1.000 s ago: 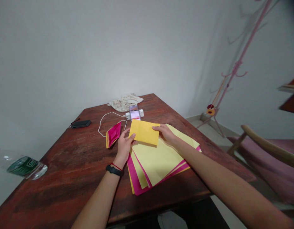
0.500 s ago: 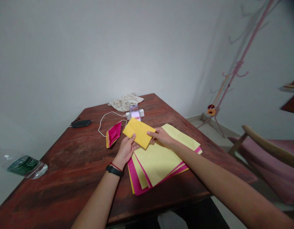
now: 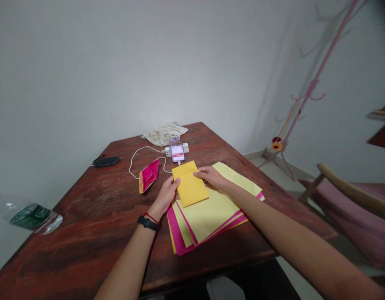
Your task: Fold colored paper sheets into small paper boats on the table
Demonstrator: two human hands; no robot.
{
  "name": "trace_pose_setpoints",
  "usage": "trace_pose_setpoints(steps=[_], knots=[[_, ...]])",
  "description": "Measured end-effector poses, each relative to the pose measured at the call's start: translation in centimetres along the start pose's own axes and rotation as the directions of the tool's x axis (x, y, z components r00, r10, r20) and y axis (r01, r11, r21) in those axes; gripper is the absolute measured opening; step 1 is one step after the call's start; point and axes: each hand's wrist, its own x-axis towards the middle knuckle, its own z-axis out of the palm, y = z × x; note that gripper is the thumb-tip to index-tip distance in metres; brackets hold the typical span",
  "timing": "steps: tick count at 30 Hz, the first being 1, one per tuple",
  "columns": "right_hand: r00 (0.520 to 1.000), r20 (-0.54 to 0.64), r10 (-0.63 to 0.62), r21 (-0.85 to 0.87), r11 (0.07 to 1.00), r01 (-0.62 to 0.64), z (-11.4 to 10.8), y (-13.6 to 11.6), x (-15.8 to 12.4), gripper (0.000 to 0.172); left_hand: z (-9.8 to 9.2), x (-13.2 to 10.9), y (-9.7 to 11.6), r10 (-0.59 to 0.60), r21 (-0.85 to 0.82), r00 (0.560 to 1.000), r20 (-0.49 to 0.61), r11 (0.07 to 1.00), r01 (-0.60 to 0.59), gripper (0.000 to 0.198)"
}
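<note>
"Where's the folded yellow paper?"
"Near centre, above the pale sheets. The left hand pinches it at nine o'clock, the right hand at two, between thumb and fingers."
"Best grip?"
"Probably light and even, keeping folds crisp."

With left hand and right hand we hold folded yellow paper over fanned sheets; from it, folded magenta paper sits at nine o'clock, a smartphone at eleven.
</note>
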Motion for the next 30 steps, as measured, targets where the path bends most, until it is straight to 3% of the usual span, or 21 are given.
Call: trace_pose_setpoints(steps=[3, 6, 9, 13, 18, 24, 30], knots=[[1.000, 0.025, 0.007, -0.025, 1.000, -0.007, 0.06, 0.03, 0.06, 0.032, 0.00, 0.11, 0.11, -0.014, -0.021, 0.998, -0.066, 1.000, 0.013, 0.046], [0.994, 0.104, 0.019, -0.056, 0.998, -0.013, 0.08, -0.16, -0.08, 0.031, -0.11, 0.24, 0.28, 0.044, -0.072, 0.994, -0.101, 0.996, -0.052, 0.045], [0.981, 0.191, 0.038, -0.086, 0.996, -0.022, 0.15, -0.39, -0.35, 0.029, -0.18, 0.33, 0.41, 0.101, -0.119, 0.989, -0.110, 0.986, -0.114, 0.045], [0.969, 0.238, 0.069, -0.072, 0.996, -0.053, 0.21, -0.49, -0.60, 0.035, -0.09, 0.23, 0.49, 0.085, -0.109, 0.991, -0.099, 0.989, -0.096, 0.044], [0.976, 0.210, 0.062, -0.046, 0.998, -0.054, 0.17, -0.33, -0.76, 0.035, 0.04, -0.02, 0.36, 0.044, -0.007, 0.996, -0.083, 0.999, -0.045, 0.040], [0.973, 0.225, 0.058, -0.072, 0.996, -0.043, 0.15, -0.10, -0.76, 0.029, 0.20, -0.13, 0.42, 0.088, 0.011, 0.994, -0.065, 0.996, -0.087, 0.038], [0.999, 0.011, -0.038, 0.111, 0.993, 0.036, -0.07, 0.13, 0.03, 0.021, 0.37, -0.03, 0.58, 0.143, 0.039, 0.989, -0.045, 0.989, -0.142, 0.067]])
